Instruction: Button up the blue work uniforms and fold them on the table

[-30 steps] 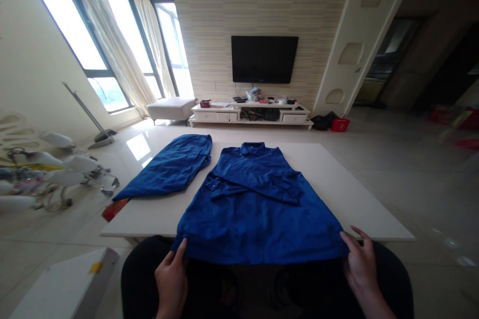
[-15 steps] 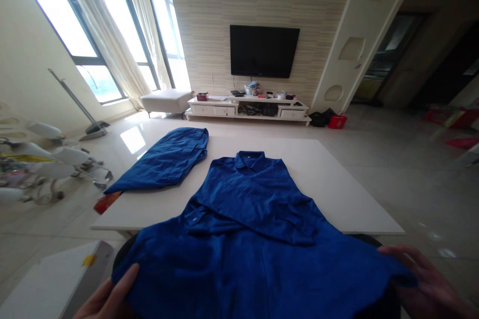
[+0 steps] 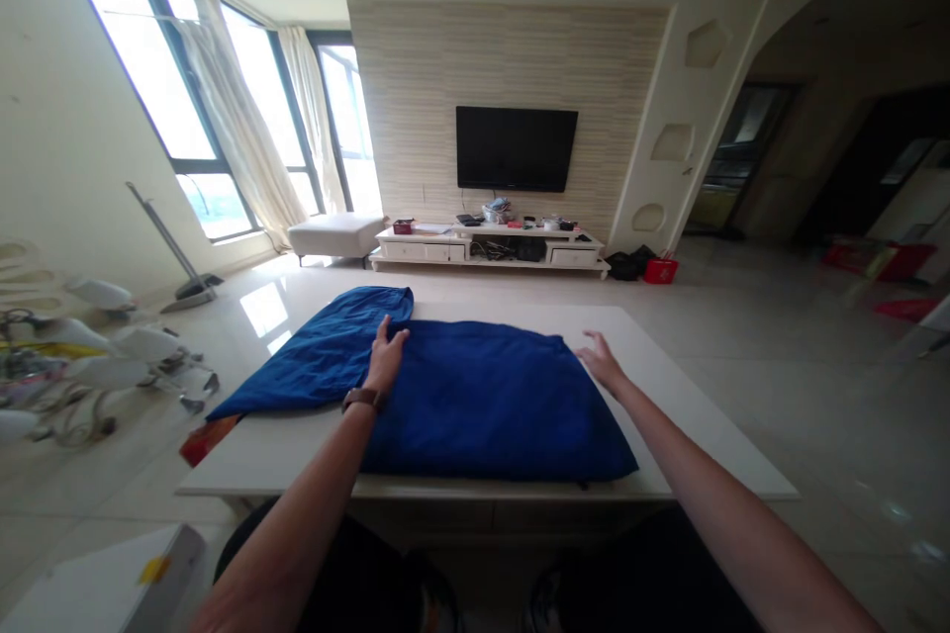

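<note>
A blue collared shirt [image 3: 490,406] lies folded over on the white table [image 3: 653,396], its collar and sleeves hidden under the upper layer. At its far left corner is my left hand [image 3: 387,356], fingers apart, resting on or just over the cloth. My right hand [image 3: 603,362] is beside the far right corner, with its fingers spread and no cloth in them. Left of the shirt lies another folded blue garment [image 3: 319,356], partly behind my left hand and reaching over the table's left edge.
A white box [image 3: 111,584] with a yellow patch stands on the floor at the near left. Beyond the table are a low TV cabinet [image 3: 423,250], a grey-white ottoman [image 3: 337,235] and a red bucket [image 3: 660,270]. A lamp-like fixture [image 3: 134,346] lies at left.
The shirt's lower part has been folded away from me over its top. Both hands have moved from the near hem to the far corners and let go. The camera view has tilted up.
</note>
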Available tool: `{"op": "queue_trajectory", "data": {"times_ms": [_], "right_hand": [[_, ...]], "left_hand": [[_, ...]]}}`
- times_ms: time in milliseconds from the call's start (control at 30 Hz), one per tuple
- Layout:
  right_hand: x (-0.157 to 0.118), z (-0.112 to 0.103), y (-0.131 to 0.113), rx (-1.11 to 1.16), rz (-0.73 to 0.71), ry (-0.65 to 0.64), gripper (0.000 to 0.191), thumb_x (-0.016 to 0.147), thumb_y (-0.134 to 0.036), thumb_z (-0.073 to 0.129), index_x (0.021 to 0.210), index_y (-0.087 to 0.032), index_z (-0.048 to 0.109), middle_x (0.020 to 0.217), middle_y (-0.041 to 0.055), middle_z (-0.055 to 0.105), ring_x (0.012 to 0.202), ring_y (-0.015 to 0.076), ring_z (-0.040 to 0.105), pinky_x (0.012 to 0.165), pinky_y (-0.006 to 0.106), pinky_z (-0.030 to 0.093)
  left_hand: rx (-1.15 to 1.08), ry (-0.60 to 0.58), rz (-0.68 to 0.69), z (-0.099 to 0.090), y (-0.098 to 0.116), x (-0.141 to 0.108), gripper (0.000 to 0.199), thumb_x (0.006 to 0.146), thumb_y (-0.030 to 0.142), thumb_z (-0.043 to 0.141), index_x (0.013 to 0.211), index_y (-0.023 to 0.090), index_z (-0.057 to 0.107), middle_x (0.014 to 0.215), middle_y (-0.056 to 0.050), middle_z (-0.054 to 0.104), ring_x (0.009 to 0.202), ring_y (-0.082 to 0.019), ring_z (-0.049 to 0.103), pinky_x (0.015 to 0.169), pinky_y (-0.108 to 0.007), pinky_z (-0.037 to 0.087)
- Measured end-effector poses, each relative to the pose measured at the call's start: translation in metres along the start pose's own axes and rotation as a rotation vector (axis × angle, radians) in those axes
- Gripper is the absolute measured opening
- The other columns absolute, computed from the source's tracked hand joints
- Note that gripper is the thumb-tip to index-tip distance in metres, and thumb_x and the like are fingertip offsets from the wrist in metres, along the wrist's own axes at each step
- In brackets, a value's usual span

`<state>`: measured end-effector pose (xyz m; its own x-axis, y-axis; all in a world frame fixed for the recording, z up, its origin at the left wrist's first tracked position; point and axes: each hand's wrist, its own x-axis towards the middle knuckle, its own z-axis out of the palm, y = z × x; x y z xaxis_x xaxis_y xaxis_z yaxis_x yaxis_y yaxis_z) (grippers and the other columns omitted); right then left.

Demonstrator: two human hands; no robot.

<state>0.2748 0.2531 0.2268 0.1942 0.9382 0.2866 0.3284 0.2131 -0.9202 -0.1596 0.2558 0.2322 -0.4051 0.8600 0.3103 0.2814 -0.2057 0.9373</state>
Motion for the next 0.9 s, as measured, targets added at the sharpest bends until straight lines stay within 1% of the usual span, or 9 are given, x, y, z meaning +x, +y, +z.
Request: {"op": "queue_trajectory", "data": {"times_ms": [67, 133, 167, 267, 367, 533, 700, 800, 900], "right_hand": [[-0.025, 0.018, 0.032, -0.118, -0.009, -0.164, 0.046, 0.066, -0.040, 0.075, 0.108, -0.025, 0.067, 0.144, 0.0090, 0.057, 0.140, 0.0333, 0.045, 0.122, 0.053, 0.028], [-0.057, 0.027, 0.065, -0.477, -0.050, -0.464, 0.054, 0.077, -0.050, 0.069, 0.128, -0.030, 0.064, 0.160, 0.0048, 0.041, 0.151, 0.0369, 0.026, 0.124, 0.060, 0.016], [-0.071, 0.029, 0.079, -0.621, -0.030, -0.555, 0.056, 0.084, -0.054, 0.061, 0.137, -0.034, 0.059, 0.164, 0.0022, 0.035, 0.154, 0.0375, 0.019, 0.123, 0.063, 0.012], [-0.103, 0.027, 0.106, -0.868, 0.008, -0.640, 0.059, 0.097, -0.062, 0.038, 0.152, -0.041, 0.041, 0.169, -0.0024, 0.022, 0.157, 0.0343, 0.009, 0.121, 0.066, 0.008], [-0.118, 0.022, 0.107, -0.960, 0.025, -0.624, 0.060, 0.098, -0.064, 0.032, 0.153, -0.043, 0.037, 0.169, -0.0021, 0.020, 0.156, 0.0346, 0.010, 0.120, 0.066, 0.013], [-0.129, 0.016, 0.078, -1.052, -0.014, -0.630, 0.065, 0.091, -0.067, 0.047, 0.147, -0.035, 0.051, 0.161, 0.0115, 0.037, 0.146, 0.0460, 0.029, 0.114, 0.069, 0.020], [-0.128, 0.018, 0.066, -0.877, -0.174, -0.847, 0.062, 0.092, -0.067, 0.047, 0.151, -0.051, 0.038, 0.170, -0.0067, 0.016, 0.156, 0.0394, 0.001, 0.119, 0.067, 0.006], [-0.117, 0.022, 0.074, -0.829, -0.131, -0.871, 0.062, 0.093, -0.071, 0.044, 0.151, -0.052, 0.038, 0.170, -0.0078, 0.015, 0.156, 0.0385, -0.002, 0.119, 0.069, 0.003], [-0.097, 0.024, 0.086, -0.846, -0.105, -0.825, 0.061, 0.093, -0.072, 0.043, 0.150, -0.051, 0.039, 0.170, -0.0081, 0.016, 0.156, 0.0389, -0.003, 0.119, 0.069, 0.005]], "left_hand": [[0.255, -0.210, 0.068, 0.006, -0.034, -0.020, 0.061, 0.087, 0.039, 0.060, 0.145, 0.020, 0.052, 0.154, -0.015, 0.045, 0.147, -0.032, 0.037, 0.120, -0.049, 0.031], [0.540, -0.427, 0.080, 0.008, -0.066, -0.050, 0.061, 0.090, 0.042, 0.058, 0.147, 0.024, 0.052, 0.161, -0.016, 0.037, 0.150, -0.038, 0.031, 0.119, -0.059, 0.027], [0.669, -0.512, 0.057, 0.008, -0.080, -0.065, 0.060, 0.092, 0.047, 0.055, 0.149, 0.028, 0.050, 0.163, -0.015, 0.033, 0.150, -0.043, 0.026, 0.116, -0.068, 0.024], [0.907, -0.662, 0.064, 0.011, -0.107, -0.100, 0.061, 0.097, 0.055, 0.044, 0.154, 0.035, 0.042, 0.168, -0.012, 0.024, 0.151, -0.051, 0.015, 0.111, -0.078, 0.016], [0.977, -0.676, 0.153, 0.016, -0.116, -0.114, 0.059, 0.099, 0.054, 0.038, 0.156, 0.035, 0.038, 0.168, -0.009, 0.023, 0.153, -0.049, 0.008, 0.115, -0.074, 0.011], [0.950, -0.741, 0.275, 0.024, -0.115, -0.103, 0.056, 0.100, 0.054, 0.038, 0.155, 0.040, 0.038, 0.168, -0.005, 0.026, 0.154, -0.045, 0.009, 0.118, -0.069, 0.011], [0.928, -0.791, 0.353, 0.034, -0.103, -0.089, 0.053, 0.100, 0.044, 0.045, 0.152, 0.037, 0.045, 0.166, -0.005, 0.031, 0.154, -0.043, 0.015, 0.119, -0.068, 0.014], [0.850, -0.687, 0.395, 0.040, -0.095, -0.093, 0.052, 0.097, 0.030, 0.046, 0.149, 0.031, 0.049, 0.165, -0.006, 0.033, 0.154, -0.040, 0.018, 0.121, -0.066, 0.018], [0.730, -0.567, 0.447, 0.042, -0.092, -0.102, 0.046, 0.097, 0.027, 0.044, 0.142, 0.025, 0.054, 0.161, -0.007, 0.039, 0.154, -0.035, 0.023, 0.123, -0.061, 0.021]]}}
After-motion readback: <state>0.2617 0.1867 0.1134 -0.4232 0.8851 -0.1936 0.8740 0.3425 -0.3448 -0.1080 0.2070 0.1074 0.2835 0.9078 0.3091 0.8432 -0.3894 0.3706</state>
